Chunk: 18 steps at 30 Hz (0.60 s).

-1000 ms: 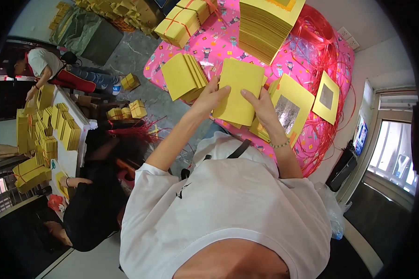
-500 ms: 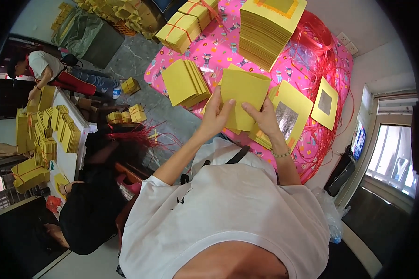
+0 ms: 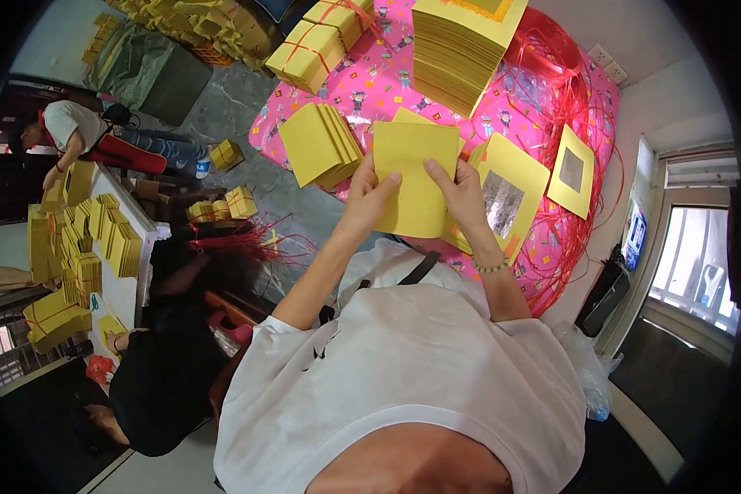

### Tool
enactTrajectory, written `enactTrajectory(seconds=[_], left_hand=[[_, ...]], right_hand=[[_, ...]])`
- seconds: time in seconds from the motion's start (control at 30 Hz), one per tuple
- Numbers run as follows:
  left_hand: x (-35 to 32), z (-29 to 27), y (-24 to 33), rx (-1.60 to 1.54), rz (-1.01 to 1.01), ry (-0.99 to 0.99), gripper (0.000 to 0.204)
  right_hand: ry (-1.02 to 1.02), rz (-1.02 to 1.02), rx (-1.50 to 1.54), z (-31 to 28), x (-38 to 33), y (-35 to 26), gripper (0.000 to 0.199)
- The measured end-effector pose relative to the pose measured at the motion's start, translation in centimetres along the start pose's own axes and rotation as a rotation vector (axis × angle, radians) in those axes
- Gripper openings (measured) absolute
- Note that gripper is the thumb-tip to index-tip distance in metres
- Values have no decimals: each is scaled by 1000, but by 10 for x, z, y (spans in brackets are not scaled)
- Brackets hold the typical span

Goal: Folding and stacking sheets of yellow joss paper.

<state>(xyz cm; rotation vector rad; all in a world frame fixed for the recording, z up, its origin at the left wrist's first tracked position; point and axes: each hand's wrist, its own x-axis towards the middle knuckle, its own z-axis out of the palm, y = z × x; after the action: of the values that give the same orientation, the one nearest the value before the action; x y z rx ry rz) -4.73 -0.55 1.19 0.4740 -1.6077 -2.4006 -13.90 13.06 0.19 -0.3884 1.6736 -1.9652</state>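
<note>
Over the pink table I hold a folded pad of yellow paper (image 3: 416, 185), its broad face toward me. My left hand (image 3: 371, 196) grips its left edge, thumb on the front and fingers behind. My right hand (image 3: 463, 196) grips the right edge the same way, a beaded bracelet on that wrist. Beside my right hand lie yellow sheets with a silver square (image 3: 502, 198). Left of my left hand sits a fanned pile of folded yellow packets (image 3: 319, 144). Another yellow sheet (image 3: 409, 117) shows partly behind the held pad.
A tall yellow paper stack (image 3: 457, 62) and red-tied bundles (image 3: 306, 56) stand at the table's back. Loose red strapping (image 3: 580, 107) covers the right side, near a single silver-squared sheet (image 3: 571, 170). At left, two people work around a white table (image 3: 132, 284) bearing yellow bundles.
The held yellow pad has shifted slightly left and been turned more upright, with both hands still on its edges. My view has moved slightly too.
</note>
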Motion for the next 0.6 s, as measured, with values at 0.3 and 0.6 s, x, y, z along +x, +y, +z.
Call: enactTrajectory(seconds=[0.3,0.6], left_hand=[[-11,-15,-8,-14,-68,18,46],[-20,-30,-6,-60,-82,70,42]], right_hand=[[32,-17,78,0,9,9,22],[-95,176,-28,4,-10,13,25]])
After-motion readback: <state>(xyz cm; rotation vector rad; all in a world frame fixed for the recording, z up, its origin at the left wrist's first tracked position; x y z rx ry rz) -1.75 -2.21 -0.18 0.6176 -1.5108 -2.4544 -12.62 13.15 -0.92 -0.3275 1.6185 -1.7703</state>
